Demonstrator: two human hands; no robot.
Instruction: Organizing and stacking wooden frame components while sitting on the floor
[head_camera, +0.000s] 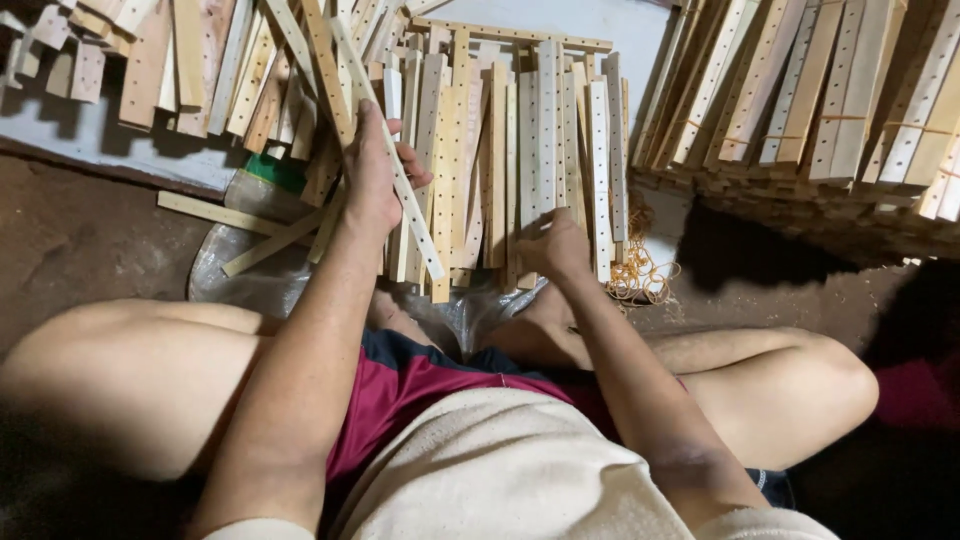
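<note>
- Nearest the camera, a cream shirt (510, 470) and dark red shorts (400, 390) are filling the bottom of the view, with the person's bare knees spreading out to either side on the dirt floor (70, 240).
- The left hand (375, 175) is closing around a long pale perforated slat (385, 150), lifting it at a slant above the loose heap (fingers wrapping the strip, thumb side towards the camera).
- The right hand (553, 245) is resting on the near ends of the upright slats (540, 140) lying side by side in front of the person; it is touching them, but whether the fingers are pinching one I cannot tell.
- The step in hand looks like sorting: one slat being drawn out of the pile while the other hand is steadying the row.
- The next move probably calls for lining the lifted slat up parallel with the row, without knocking its neighbours askew.
- A tangle of rubber bands (640, 275) is lying just right of the row, near the right hand.
- Tied bundles of slats (800, 90) are stacking up at upper right, well apart from both hands.
</note>
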